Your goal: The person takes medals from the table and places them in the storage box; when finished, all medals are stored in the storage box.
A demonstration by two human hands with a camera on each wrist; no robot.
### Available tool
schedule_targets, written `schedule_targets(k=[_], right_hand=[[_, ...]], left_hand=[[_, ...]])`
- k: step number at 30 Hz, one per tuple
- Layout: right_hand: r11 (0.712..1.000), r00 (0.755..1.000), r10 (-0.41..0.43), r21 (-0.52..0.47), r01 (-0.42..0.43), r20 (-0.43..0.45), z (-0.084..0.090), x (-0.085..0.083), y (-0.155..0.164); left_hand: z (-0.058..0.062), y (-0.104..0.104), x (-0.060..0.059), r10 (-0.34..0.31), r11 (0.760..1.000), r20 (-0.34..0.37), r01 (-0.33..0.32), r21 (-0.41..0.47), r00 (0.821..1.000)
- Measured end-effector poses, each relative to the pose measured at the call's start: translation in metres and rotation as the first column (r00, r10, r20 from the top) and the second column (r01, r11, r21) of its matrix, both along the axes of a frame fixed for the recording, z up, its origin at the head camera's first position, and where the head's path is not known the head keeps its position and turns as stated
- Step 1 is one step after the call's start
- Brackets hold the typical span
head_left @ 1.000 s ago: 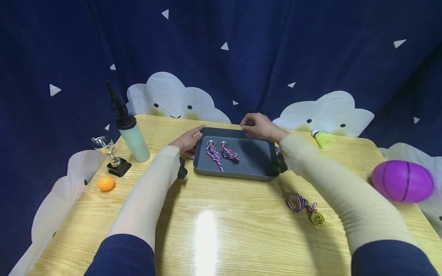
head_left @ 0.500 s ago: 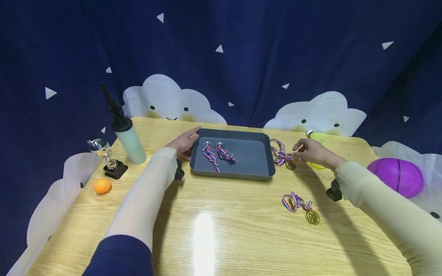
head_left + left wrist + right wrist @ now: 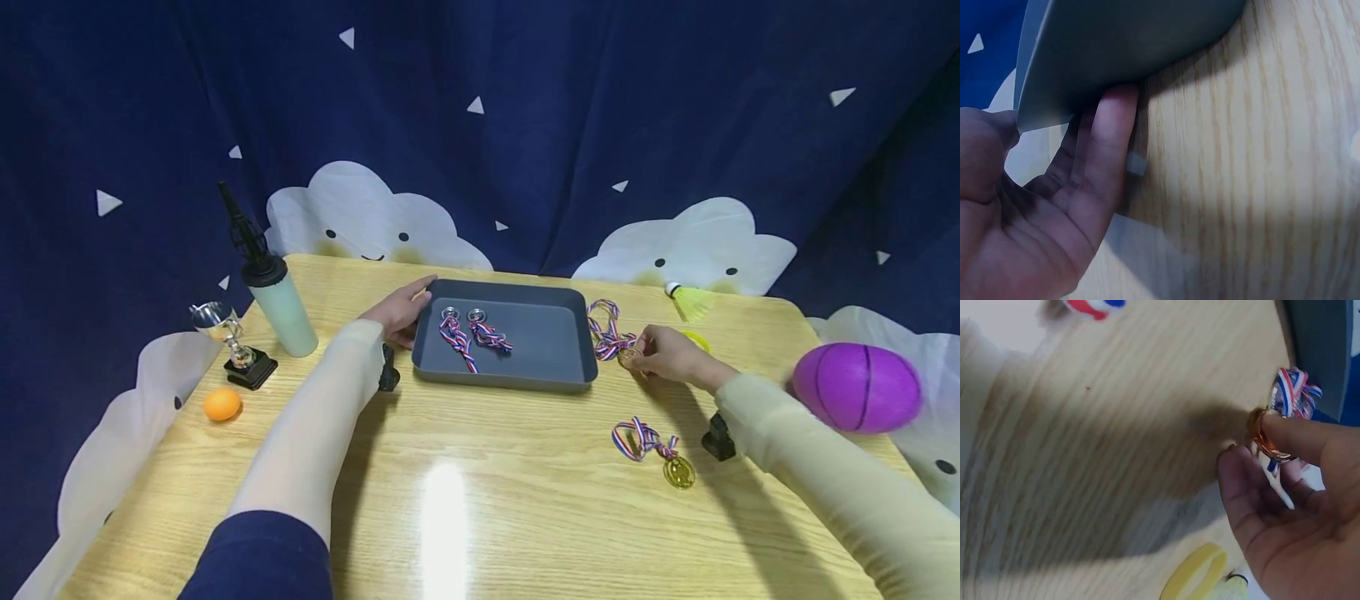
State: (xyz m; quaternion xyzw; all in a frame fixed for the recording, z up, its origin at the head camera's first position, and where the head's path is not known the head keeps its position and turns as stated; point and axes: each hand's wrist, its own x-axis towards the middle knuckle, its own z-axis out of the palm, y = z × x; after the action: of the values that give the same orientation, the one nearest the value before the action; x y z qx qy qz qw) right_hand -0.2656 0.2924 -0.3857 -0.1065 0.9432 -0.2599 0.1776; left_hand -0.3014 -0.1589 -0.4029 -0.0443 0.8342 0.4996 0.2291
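From the head view, the right hand (image 3: pixel 667 357) sat just right of the grey tray (image 3: pixel 551 379), its fingers curled round the bronze medal (image 3: pixel 628 357) whose striped ribbon (image 3: pixel 604 330) trailed along the desk (image 3: pixel 480 500) against the tray's right wall. The left hand (image 3: pixel 397 312) lay flat against the tray's left side, fingers straight, holding nothing. Two ribboned medals (image 3: pixel 472 329) lay inside the tray toward its left half, and a gold medal (image 3: pixel 678 471) with ribbon lay on the desk in front of the tray's right corner. Farther left of the tray stood a pale bottle (image 3: pixel 281 304), a small trophy (image 3: pixel 236 346) and an orange ball (image 3: pixel 222 404); to the right lay a yellow shuttlecock (image 3: pixel 690 302) and a purple ball (image 3: pixel 857 388). The left wrist view showed straight fingers (image 3: pixel 1110 140) tucked under the tray's edge (image 3: pixel 1116 44), steadying it, not curled about it. The right wrist view showed the fingertips (image 3: pixel 1285 434) and thumb pinching the bronze disc (image 3: pixel 1264 439) by its rim, ribbon bunched just behind, tray wall beyond. I judged the medal light and stiff, its smooth face apt to slip, so the rim pinch seemed the sound hold; the ribbon looked limp and would dangle and snag on the tray wall if left loose.
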Motion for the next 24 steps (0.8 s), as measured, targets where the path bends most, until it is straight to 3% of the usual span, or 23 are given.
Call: schedule_targets(k=[9,13,18,21,24], right_hand=[[0.961,0.998,-0.052,-0.274,0.038,-0.045,0.023,-0.012,0.017],[0.952,0.984,-0.11,-0.3,0.063,-0.141,0.047,-0.018,0.018],[0.959,0.945,-0.116,-0.283,0.026,-0.307,0.082,-0.02,0.011],[0.938,0.946,-0.102,-0.348,-0.012,-0.308,0.099,-0.018,0.0],[0.901,0.966,-0.076,-0.433,-0.041,-0.249,0.11,-0.014,-0.016]], left_hand=[[-0.001,0.0,-0.002,-0.003,1.0,-0.004,0.003,0.0,1.0],[-0.001,0.0,-0.002,-0.003,1.0,-0.011,0.003,0.0,1.0],[0.0,0.0,-0.001,-0.006,1.0,-0.015,0.006,0.001,1.0],[0.0,0.0,0.0,-0.008,1.0,-0.013,0.008,0.0,1.0],[-0.001,0.001,0.0,-0.006,1.0,-0.007,0.006,0.005,1.0]])
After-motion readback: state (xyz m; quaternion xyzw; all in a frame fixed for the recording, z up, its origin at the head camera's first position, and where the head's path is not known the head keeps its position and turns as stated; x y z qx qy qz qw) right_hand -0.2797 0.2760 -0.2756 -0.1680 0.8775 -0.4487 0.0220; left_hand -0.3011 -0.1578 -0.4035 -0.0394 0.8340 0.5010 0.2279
